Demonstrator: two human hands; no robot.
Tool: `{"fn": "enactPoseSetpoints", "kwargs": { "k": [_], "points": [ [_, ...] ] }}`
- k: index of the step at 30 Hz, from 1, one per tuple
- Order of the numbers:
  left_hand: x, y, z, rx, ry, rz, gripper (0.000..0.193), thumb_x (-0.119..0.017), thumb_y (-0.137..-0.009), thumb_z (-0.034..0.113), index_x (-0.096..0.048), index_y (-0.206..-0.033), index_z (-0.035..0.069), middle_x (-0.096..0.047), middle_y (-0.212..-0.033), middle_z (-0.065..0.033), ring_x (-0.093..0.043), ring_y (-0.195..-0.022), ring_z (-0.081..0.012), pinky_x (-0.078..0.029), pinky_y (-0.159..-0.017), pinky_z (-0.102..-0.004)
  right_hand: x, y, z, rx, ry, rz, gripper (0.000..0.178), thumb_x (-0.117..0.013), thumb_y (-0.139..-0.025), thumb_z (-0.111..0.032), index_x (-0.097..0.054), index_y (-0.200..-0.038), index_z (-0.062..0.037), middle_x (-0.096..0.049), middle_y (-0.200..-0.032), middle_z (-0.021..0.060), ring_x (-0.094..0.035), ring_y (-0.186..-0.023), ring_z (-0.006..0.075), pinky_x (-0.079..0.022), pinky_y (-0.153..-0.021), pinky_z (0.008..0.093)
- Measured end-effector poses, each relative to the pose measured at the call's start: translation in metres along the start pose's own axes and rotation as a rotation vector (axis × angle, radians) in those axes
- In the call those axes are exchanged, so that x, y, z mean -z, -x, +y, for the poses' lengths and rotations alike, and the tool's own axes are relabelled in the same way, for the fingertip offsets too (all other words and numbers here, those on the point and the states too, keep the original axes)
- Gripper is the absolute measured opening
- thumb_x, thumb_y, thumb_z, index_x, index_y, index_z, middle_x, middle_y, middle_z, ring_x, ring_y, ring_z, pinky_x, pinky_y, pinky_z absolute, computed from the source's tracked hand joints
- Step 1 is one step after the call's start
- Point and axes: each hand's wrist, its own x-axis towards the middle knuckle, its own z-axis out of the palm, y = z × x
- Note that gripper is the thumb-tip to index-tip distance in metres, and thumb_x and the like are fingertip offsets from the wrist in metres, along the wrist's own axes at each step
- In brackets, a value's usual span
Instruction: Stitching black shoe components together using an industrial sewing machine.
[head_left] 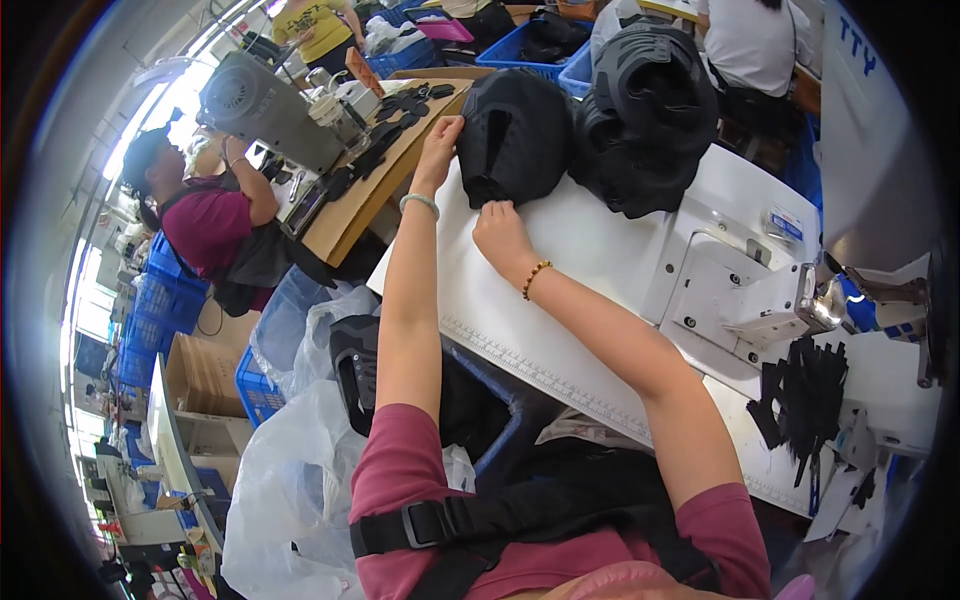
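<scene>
A rounded black fabric piece (535,140) with a dark slot along its left part rests on the far end of the white table (590,250). At its left edge, my left hand (440,150) is closed on the fabric, the arm stretched far forward. My right hand (503,240) pinches its lower edge, fingers bent. Just right of it stands a stack of similar black moulded pieces (645,120), touching or nearly touching the held one. The fingertips of both hands are partly hidden by the black material.
On the right is a white sewing machine (770,320), beside a pile of black strips (803,400). A ruler strip (545,370) runs along the table's near edge. Clear plastic bags (290,490) hang at the left. A co-worker (215,220) sits at another machine (265,110).
</scene>
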Motion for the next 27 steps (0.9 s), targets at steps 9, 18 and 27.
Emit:
{"fn": "enactPoseSetpoints", "kwargs": {
  "k": [9,18,27],
  "points": [
    [-0.154,0.017,0.114,-1.071,-0.72,0.272,0.014,-0.064,-0.083,0.016,-0.066,-0.083,0.002,-0.064,-0.091,-0.0122,-0.059,-0.089,-0.0258,-0.046,-0.08,-0.0351,0.061,0.12,0.041,0.214,-0.243,0.05,0.013,-0.053,-0.075,-0.011,-0.06,-0.08,-0.0026,-0.055,-0.086,0.0094,-0.054,-0.091,0.0225,-0.038,-0.091,0.035],
    [-0.32,0.066,0.14,-0.996,-1.71,0.109,0.05,-0.069,-0.071,0.043,-0.066,-0.091,-0.002,-0.051,-0.098,-0.012,-0.048,-0.095,-0.0255,-0.043,-0.078,-0.0313,0.147,0.193,0.06,0.103,-0.44,-0.08,0.021,-0.054,-0.074,-0.009,-0.057,-0.093,0.0001,-0.055,-0.1,0.0131,-0.053,-0.098,0.0245,-0.036,-0.095,0.037],
    [-0.33,0.038,0.162,-0.654,-1.454,-0.093,0.034,-0.063,-0.07,0.025,-0.068,-0.091,-0.002,-0.064,-0.095,-0.017,-0.057,-0.09,-0.0283,-0.05,-0.069,-0.0333,0.149,0.25,0.081,-0.106,-0.562,-0.076,0.027,-0.057,-0.074,-0.006,-0.056,-0.101,-0.0003,-0.054,-0.107,0.0146,-0.051,-0.101,0.0294,-0.038,-0.092,0.0388]
  ]
}}
